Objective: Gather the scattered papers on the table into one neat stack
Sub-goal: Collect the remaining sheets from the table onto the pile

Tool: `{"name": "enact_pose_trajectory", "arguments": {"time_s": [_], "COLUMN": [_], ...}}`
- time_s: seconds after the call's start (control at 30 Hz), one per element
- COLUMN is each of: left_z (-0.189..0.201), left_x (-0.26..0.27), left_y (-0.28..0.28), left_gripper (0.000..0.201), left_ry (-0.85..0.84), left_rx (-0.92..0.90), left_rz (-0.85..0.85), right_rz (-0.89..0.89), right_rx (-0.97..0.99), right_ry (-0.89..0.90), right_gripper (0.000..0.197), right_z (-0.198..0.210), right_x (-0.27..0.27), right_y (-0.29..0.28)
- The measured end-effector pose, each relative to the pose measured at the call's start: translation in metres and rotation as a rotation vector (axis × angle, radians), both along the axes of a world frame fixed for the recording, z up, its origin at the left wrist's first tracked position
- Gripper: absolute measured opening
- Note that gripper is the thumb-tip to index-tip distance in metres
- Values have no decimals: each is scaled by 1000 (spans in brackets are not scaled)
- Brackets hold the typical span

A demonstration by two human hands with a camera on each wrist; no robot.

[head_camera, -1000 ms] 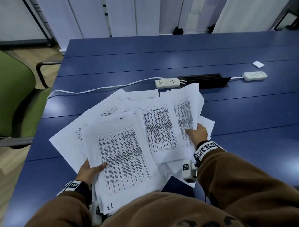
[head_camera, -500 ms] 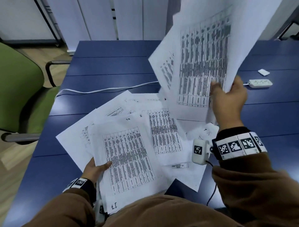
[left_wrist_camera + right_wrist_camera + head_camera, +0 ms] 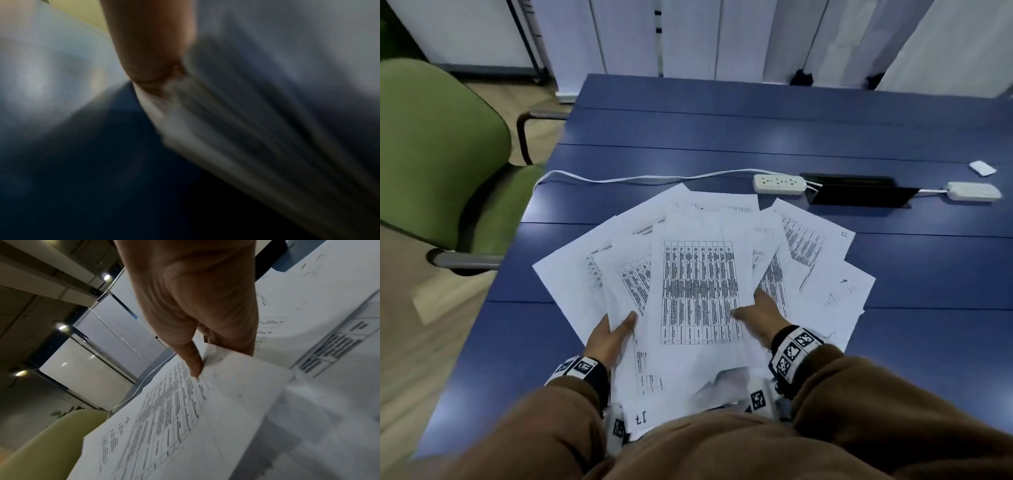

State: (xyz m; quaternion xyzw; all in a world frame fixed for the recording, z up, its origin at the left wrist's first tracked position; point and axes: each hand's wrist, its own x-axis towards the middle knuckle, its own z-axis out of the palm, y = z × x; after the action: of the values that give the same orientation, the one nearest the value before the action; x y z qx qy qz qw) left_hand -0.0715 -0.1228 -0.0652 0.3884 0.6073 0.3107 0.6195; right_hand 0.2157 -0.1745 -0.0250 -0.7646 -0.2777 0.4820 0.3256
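From the head view, papers [image 3: 698, 281] fan across the table [image 3: 756, 130] at 6 o'clock; the left hand [image 3: 607, 337] pinches their 8 o'clock edge, and the right hand [image 3: 760, 313] lies at 4 o'clock. The left wrist view is blurred, with a thumb [image 3: 150, 48] clamping the sheets. On the right wrist view the thumb [image 3: 192, 360] lies on the top sheet [image 3: 185, 418], fingers tucked under its edge.

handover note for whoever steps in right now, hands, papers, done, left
Left hand: grips the near left edge of the gathered sheets, thumb on top.
Right hand: pinches the right edge of the top table sheet, thumb on the print.
Papers: fanned out overlapping on the blue table in front of the person; the sheets marked 12 and 9 stick out to the right.
Done: the sheets are pulled into one loose pile.
Left: draw in the right-hand sheets, square all edges into one neat stack.
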Motion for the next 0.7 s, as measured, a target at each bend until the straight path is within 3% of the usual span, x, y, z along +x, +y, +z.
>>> {"name": "enact_pose_trajectory", "arguments": {"time_s": [0.07,0.17,0.27,0.4,0.47,0.6,0.7], "left_z": [-4,-4,-7,-7,-6,-10,-13], "left_x": [-2,-2,-3,0,-1,-2,-3], "left_y": [-1,1,4,5,5,6,6], "left_gripper": [53,51,75,60,45,30,31], "left_ry": [19,58,64,76,64,70,48], "left_rx": [11,-2,9,-24,-32,-65,-112], "left_rz": [-25,-36,-18,-2,7,-46,-27], "right_rz": [-14,53,194,300,227,-236,-267], "right_rx": [13,-8,-50,-200,-167,81,66], "right_ry": [-19,-212,-301,-269,-174,192,77], "right_gripper": [54,47,34,5,20,18,30], "right_z": [-7,-5,0,9,7,5,3], "right_x": [2,10,17,28,35,39,38], "right_y": [-2,-3,-3,-2,0,10,20]}}
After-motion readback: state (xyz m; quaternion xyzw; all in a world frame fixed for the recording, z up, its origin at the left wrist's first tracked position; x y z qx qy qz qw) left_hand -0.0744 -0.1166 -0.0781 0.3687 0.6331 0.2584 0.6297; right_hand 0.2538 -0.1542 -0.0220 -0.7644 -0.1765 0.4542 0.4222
